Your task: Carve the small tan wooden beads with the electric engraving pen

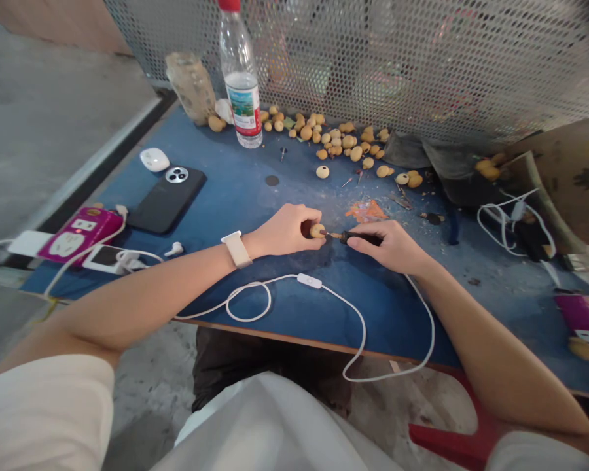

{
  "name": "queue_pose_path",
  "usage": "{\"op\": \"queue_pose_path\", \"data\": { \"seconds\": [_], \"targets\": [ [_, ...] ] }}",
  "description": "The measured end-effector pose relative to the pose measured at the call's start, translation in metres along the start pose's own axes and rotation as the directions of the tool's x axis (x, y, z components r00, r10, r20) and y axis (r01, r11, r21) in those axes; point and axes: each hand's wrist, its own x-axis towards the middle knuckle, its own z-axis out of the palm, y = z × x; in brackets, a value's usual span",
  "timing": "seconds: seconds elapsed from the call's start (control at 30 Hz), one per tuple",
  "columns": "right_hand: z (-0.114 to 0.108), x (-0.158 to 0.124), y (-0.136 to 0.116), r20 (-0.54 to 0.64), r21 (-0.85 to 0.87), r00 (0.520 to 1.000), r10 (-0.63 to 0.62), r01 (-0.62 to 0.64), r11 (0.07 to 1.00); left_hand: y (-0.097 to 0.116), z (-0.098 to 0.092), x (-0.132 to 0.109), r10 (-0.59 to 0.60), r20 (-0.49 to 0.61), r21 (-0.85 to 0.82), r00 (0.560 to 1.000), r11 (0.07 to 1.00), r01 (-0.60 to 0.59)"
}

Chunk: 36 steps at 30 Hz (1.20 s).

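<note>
Tan, small, rounded gourd (pixel 317 231) and black-handled tool (pixel 347 237) are pinched in left and right hands (pixel 292 227) (pixel 391 247) respectively.

Tan gourd (pixel 316 231); blk tool handle (pixel 349 237); wht cord switch (pixel 309 281); blue tabletop (pixel 397 311); red btl cap (pixel 229 4).

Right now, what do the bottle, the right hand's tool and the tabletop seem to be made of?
Bottle: probably clear, glossy plastic; it is see-through with highlights.
Tool: dark handle, perhaps plastic or rubber, with little shine; the thin tip may be metal, too small to confirm.
Tabletop: smooth blue finish, perhaps laminate or paint; the brownish front edge suggests a wood-based board.
</note>
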Motion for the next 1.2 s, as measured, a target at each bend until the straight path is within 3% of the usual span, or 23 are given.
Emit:
{"op": "queue_pose_path", "data": {
  "seconds": [1.2],
  "targets": [
    [0.0035, 0.0013, 0.0071, -0.044, 0.019, 0.999, -0.003, 0.004, 1.000, -0.0058, 0.0014, 0.0003, 0.028, 0.010, 0.006, 1.000, 1.000, -0.028]
  ]
}}
